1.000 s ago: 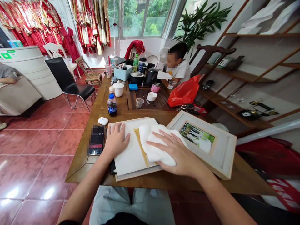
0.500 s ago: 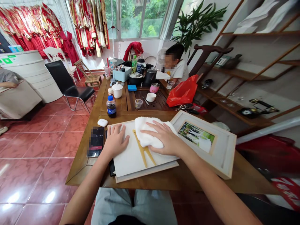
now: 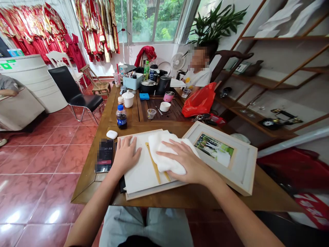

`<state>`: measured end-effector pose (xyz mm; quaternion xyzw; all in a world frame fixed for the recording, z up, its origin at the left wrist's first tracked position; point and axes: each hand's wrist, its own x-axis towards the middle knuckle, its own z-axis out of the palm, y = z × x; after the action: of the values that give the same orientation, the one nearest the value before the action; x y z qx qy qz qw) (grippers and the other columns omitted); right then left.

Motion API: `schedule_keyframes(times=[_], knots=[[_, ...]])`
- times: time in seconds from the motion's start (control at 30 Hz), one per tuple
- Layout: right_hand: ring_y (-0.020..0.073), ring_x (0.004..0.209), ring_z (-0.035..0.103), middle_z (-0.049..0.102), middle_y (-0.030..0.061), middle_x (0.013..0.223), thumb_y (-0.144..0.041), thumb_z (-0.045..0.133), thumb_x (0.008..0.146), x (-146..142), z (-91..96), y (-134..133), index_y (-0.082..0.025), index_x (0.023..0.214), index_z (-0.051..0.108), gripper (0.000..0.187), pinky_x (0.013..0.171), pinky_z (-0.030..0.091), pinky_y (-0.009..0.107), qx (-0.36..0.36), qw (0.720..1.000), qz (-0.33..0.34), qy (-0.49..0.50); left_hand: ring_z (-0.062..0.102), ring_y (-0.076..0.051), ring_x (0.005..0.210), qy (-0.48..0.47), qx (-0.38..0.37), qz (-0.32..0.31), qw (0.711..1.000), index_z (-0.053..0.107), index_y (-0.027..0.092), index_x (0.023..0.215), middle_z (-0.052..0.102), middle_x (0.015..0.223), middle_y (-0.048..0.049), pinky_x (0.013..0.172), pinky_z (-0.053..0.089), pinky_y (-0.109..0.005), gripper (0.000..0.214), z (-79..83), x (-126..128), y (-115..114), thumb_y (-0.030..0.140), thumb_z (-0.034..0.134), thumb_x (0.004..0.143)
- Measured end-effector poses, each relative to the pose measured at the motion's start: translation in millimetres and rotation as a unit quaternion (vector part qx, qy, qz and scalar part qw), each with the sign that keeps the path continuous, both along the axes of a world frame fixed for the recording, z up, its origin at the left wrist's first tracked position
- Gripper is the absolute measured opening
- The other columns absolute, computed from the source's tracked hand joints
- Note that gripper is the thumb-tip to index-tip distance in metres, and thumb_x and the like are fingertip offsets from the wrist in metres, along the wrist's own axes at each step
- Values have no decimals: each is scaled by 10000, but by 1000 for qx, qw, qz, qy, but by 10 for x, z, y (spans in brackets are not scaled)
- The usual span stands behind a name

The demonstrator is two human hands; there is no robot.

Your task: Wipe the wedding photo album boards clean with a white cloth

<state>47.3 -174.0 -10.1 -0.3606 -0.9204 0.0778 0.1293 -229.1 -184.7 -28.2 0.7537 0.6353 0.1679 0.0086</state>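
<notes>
Cloth lies beneath right hand.

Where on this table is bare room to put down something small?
Bare wood shows between the blue-capped bottle, brown tray and white board, and between the phone and the table's near-left corner. The far end is crowded: blue basket, black pots.

Fluffy, soft-looking cloth lies under the right grip. Past it sits a shiny plastic bag. The wood surface beneath looks smooth.
</notes>
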Motion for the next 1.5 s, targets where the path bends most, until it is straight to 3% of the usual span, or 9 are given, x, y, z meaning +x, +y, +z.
schedule_keyframes(times=[0.13, 0.23, 0.37, 0.57, 0.73, 0.87, 1.27, 1.37, 1.5], knots=[[429, 1506, 282, 369, 83, 1637, -331, 705, 756, 163, -28, -246, -376, 1479, 532, 745, 1160, 231, 718, 1, 999, 36, -9, 425, -306, 1430, 1, -8, -5, 1000, 498, 183, 1458, 497, 1496, -167, 1252, 201, -569, 506, 14, 0, 3, 432, 410, 1026], [427, 1499, 302, 406, 70, 1618, -313, 697, 760, 200, -39, -270, -374, 1441, 579, 694, 1163, 249, 710, -1, 999, 39, 10, 401, -311, 1450, 4, -18, -14, 1000, 500, 182, 1462, 486, 1513, -164, 1255, 196, -570, 508, 29, -6, 4, 426, 421, 1023], [388, 1473, 373, 505, 74, 1548, -398, 620, 886, 89, -25, -97, -345, 1386, 635, 503, 1166, 307, 670, -30, 996, -10, 79, 383, -311, 1464, -1, -29, -21, 999, 506, 176, 1459, 480, 1519, -170, 1254, 189, -583, 508, 46, -19, 1, 419, 440, 1017], [401, 1469, 373, 528, 118, 1524, -472, 590, 925, -280, -16, 307, -295, 1363, 660, 477, 1164, 299, 685, -64, 985, -67, 143, 389, -320, 1457, -4, -28, -27, 999, 513, 183, 1448, 478, 1521, -170, 1252, 172, -601, 504, 23, -34, 7, 427, 448, 1012], [416, 1481, 345, 510, 107, 1541, -411, 663, 878, -416, 9, 408, -328, 1344, 673, 473, 1163, 255, 710, -52, 995, -1, 89, 399, -323, 1451, 7, -29, -18, 999, 509, 170, 1454, 483, 1510, -185, 1251, 187, -589, 516, 17, -23, 0, 428, 452, 1011], [394, 1487, 341, 473, 96, 1572, -373, 671, 869, -334, 41, 302, -340, 1358, 661, 490, 1174, 243, 690, -47, 995, 59, 61, 394, -325, 1457, 10, -36, -5, 999, 477, 165, 1485, 481, 1504, -191, 1252, 178, -595, 532, 27, -5, -5, 406, 447, 1011], [411, 1518, 270, 399, 77, 1622, -262, 690, 731, -13, 61, -454, -356, 1363, 646, 640, 1182, 196, 703, -42, 995, 87, 22, 402, -325, 1446, 4, -17, -7, 1000, 489, 163, 1467, 479, 1500, -191, 1248, 192, -587, 523, 7, -3, 0, 426, 430, 1019], [407, 1503, 309, 422, 69, 1608, -278, 686, 738, 44, 33, -478, -351, 1350, 654, 617, 1181, 221, 685, -39, 995, 83, 32, 397, -332, 1448, 8, -21, -11, 1000, 487, 160, 1470, 476, 1505, -193, 1245, 192, -596, 530, 14, -5, -2, 435, 427, 1022], [399, 1491, 335, 463, 71, 1581, -316, 653, 805, 8, -35, -391, -339, 1334, 663, 530, 1163, 254, 683, -16, 999, 16, 47, 382, -345, 1455, 21, -23, -8, 999, 490, 164, 1468, 465, 1519, -192, 1237, 203, -602, 526, 3, -4, -6, 434, 425, 1021]])
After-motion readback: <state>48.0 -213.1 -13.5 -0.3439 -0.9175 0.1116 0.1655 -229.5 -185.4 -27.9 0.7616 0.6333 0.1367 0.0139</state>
